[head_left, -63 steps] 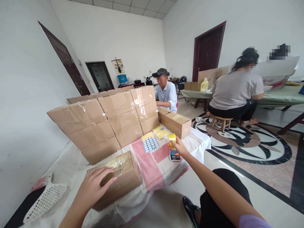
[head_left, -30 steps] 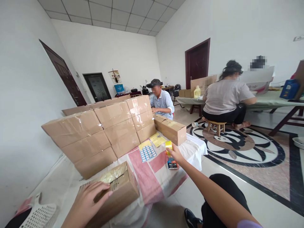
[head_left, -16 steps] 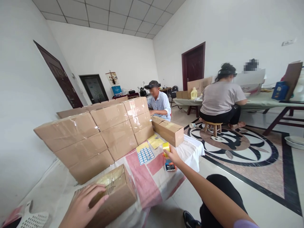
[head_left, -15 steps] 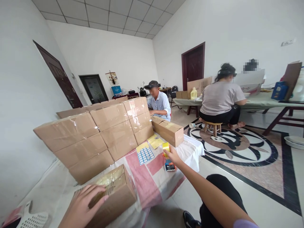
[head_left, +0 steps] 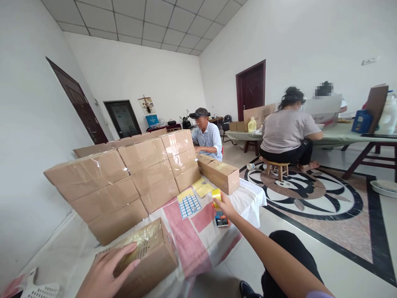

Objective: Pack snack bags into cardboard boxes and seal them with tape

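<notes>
My left hand point(head_left: 107, 267) lies on the near end of a long cardboard box point(head_left: 155, 256), its fingers and thumb spread across the corner. Shiny clear tape runs along the top of this box. My right hand point(head_left: 226, 206) is closed around a tape dispenser point(head_left: 221, 220) with a yellow roll and a blue and black front, held over the table's right side. To its left lies a sheet of blue-bordered labels point(head_left: 189, 205), beside a yellow sheet point(head_left: 203, 187).
Stacked taped cartons point(head_left: 124, 178) rise behind the box. Another long carton point(head_left: 221, 174) lies at the far right of the cloth-covered table point(head_left: 198, 252). One person point(head_left: 207, 136) sits beyond the stack; another point(head_left: 288, 128) sits on a stool at right. A white perforated basket point(head_left: 40, 289) is at lower left.
The view has shifted very slightly. Both hands keep nearly the same places, the left on the box and the right around the tape dispenser.
</notes>
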The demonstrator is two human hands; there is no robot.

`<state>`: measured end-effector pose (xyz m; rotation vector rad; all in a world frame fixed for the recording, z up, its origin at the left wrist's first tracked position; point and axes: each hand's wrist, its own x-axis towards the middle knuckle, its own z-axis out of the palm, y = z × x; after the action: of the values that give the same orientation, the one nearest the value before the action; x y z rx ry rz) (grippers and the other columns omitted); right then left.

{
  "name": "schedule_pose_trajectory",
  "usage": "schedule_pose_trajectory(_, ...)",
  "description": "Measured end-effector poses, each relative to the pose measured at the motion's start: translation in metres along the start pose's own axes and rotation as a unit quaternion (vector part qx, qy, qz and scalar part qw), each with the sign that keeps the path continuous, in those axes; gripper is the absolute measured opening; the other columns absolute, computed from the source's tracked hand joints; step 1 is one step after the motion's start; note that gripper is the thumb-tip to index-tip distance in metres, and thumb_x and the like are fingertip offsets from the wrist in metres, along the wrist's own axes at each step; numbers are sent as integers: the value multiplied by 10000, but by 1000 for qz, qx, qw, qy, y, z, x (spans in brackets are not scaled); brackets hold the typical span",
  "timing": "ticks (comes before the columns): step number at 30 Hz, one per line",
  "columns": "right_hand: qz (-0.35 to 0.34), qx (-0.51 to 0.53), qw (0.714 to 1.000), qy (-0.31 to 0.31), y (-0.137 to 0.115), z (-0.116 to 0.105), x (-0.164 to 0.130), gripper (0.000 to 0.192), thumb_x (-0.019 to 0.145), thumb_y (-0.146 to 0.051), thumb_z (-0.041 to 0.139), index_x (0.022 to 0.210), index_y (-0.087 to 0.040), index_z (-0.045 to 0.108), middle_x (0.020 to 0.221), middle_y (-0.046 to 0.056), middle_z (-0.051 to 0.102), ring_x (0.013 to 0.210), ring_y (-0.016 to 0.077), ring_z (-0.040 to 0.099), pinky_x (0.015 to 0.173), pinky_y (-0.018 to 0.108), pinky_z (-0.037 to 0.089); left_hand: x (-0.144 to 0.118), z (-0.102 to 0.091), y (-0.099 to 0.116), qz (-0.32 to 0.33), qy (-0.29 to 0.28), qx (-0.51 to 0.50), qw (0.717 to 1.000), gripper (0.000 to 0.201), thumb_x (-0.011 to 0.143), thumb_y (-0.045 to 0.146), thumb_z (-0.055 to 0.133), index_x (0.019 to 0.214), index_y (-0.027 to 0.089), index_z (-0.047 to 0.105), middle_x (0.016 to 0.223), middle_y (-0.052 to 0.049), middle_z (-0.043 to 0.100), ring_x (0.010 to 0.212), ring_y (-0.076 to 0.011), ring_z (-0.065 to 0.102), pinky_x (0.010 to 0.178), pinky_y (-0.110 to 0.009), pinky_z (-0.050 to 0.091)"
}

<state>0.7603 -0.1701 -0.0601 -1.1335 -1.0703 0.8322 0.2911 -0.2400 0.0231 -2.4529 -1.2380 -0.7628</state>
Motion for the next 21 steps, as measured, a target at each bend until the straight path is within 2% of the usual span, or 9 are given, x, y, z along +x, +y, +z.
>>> schedule_pose_trajectory(5,11,4,1000,-3,-4,0,-1,442,790,-522,668,1074,-204,551,940,27,667,799,217,680,687,337,573,3,-6,4,28,31,14,999,406,857,676,615,1034,345,770,1003,32,802,863,-234,762,745,-320,619)
schedule_pose_trajectory(14,18,7,1000,-6,-2,1,0,449,787,-513,664,1094,-207,546,927,24,663,777,227,685,697,361,572,2,-6,1,49,13,42,998,376,856,657,631,1018,349,773,1073,18,787,971,-228,740,812,-309,570)
schedule_pose_trajectory(18,-2,6,1000,9,-3,-3,-6,400,792,-481,652,1073,-206,577,951,38,673,840,241,675,753,370,564,2,-7,0,69,36,49,996,361,870,636,633,1049,349,759,1100,29,780,976,-223,732,819,-316,545)
schedule_pose_trajectory(21,-27,14,999,16,-3,-8,-12,363,779,-432,625,1066,-209,603,1012,54,690,938,259,661,843,379,550,4,-14,5,93,75,55,991,350,893,606,619,1082,333,731,1122,23,772,978,-234,721,834,-349,515)
